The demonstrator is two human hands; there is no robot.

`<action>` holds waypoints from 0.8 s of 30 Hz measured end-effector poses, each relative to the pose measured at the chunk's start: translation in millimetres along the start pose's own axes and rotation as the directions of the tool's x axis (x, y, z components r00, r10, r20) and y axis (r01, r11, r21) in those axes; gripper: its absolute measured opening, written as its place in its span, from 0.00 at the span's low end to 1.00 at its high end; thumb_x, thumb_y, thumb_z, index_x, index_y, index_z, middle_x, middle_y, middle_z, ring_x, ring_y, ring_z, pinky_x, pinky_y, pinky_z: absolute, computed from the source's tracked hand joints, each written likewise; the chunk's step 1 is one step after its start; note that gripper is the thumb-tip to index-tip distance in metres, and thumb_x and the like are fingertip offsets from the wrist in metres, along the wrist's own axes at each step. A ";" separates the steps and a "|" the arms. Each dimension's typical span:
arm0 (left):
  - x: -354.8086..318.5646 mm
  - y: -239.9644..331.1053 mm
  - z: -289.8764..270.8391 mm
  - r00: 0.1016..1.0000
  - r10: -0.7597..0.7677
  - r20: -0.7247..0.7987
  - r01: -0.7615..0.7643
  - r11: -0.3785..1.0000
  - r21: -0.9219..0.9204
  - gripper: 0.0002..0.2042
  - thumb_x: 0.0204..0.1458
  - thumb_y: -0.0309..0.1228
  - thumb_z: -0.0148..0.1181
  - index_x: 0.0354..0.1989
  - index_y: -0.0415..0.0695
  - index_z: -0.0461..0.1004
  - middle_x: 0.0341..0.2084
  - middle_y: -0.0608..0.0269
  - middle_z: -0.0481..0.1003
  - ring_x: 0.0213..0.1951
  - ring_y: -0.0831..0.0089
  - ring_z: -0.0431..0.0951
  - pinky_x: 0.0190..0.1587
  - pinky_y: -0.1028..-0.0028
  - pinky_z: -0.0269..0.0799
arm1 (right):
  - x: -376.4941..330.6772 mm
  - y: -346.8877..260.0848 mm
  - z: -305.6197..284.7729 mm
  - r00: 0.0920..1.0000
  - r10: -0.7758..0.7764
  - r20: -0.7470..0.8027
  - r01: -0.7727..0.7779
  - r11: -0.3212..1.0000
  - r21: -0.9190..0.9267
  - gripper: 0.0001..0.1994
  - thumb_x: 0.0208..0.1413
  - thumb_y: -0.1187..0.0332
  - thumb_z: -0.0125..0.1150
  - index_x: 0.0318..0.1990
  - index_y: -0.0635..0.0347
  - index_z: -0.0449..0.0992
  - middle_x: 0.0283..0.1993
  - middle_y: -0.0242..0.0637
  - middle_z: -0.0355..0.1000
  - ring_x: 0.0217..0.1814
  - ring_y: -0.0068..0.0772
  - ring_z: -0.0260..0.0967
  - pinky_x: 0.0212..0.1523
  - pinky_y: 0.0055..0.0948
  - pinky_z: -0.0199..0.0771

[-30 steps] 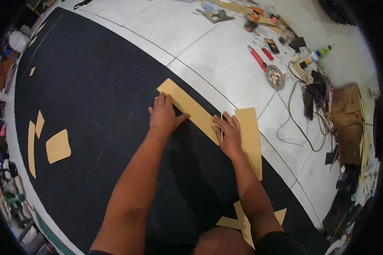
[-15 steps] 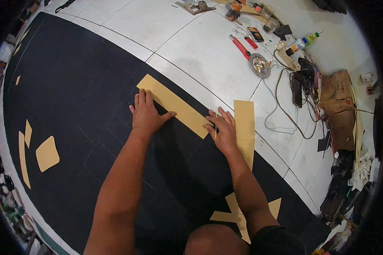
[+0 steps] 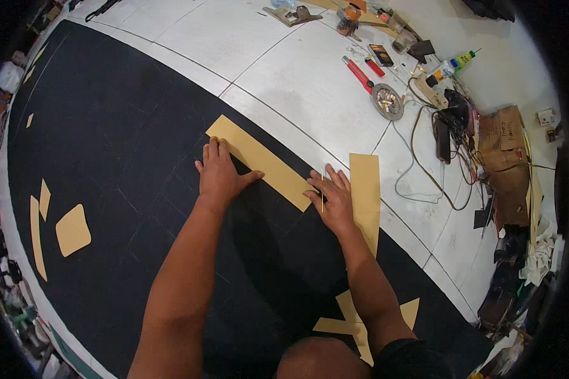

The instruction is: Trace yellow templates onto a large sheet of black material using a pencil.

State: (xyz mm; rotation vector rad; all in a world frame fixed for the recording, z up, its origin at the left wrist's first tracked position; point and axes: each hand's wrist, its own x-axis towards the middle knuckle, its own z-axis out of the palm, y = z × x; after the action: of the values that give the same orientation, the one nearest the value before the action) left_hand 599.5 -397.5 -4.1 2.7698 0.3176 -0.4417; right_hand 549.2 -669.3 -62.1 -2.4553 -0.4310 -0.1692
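A long tan card strip (image 3: 269, 167) lies slantwise on a large sheet of black material (image 3: 133, 126), near its far edge. My left hand (image 3: 218, 177) rests at the strip's left part, fingertips and thumb spread along its near edge. At the strip's right end, my right hand (image 3: 335, 201) touches the corner with thumb and forefinger. A thin pale stick (image 3: 323, 194), perhaps a marking pencil, is tucked between the fingers of that hand. Just right of it another tan card strip (image 3: 365, 183) lies partly under my right forearm.
Smaller tan card pieces, including a rounded one (image 3: 74, 230), lie at the left; crossed pieces (image 3: 338, 325) lie at the lower right. On the white tiles (image 3: 284, 69) are a red cutter (image 3: 358, 74), an ashtray (image 3: 387, 102), cables (image 3: 417, 151) and a cardboard box (image 3: 502, 158).
The whole view has shifted slightly, so everything sits a little lower and to the right. Both hands keep nearly the same place on the card strip.
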 end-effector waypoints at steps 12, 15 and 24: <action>4.4 2.6 -5.0 1.000 -0.026 0.018 0.026 0.999 -0.021 0.60 0.37 0.59 0.78 0.74 0.37 0.52 0.73 0.42 0.50 0.75 0.47 0.49 0.72 0.39 0.48 | 2.9 -0.4 -0.2 1.000 0.001 0.009 -0.001 1.000 0.007 0.16 0.56 0.60 0.71 0.50 0.51 0.82 0.60 0.32 0.78 0.74 0.48 0.61 0.74 0.52 0.49; 6.2 5.4 -6.0 0.999 -0.025 0.048 0.025 1.000 -0.006 0.60 0.35 0.58 0.79 0.74 0.41 0.52 0.72 0.41 0.50 0.74 0.44 0.48 0.72 0.38 0.48 | 7.4 -3.4 -6.8 1.000 -0.017 0.023 0.018 1.000 -0.026 0.14 0.59 0.65 0.67 0.52 0.55 0.80 0.58 0.38 0.78 0.71 0.49 0.65 0.72 0.49 0.55; 7.9 5.7 -9.2 0.995 -0.044 0.094 0.045 0.999 -0.013 0.63 0.32 0.58 0.80 0.75 0.42 0.49 0.74 0.41 0.44 0.74 0.43 0.48 0.69 0.32 0.50 | 145.6 -60.8 37.8 0.990 0.142 -0.025 -0.100 0.804 0.586 0.14 0.70 0.67 0.50 0.55 0.66 0.73 0.49 0.50 0.74 0.55 0.43 0.74 0.58 0.35 0.70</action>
State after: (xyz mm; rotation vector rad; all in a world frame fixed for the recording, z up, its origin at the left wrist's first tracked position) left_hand 610.7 -398.2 3.1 2.7213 0.3593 -0.5751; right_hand 665.4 -562.4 -25.0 -1.8493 -0.2435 -0.0514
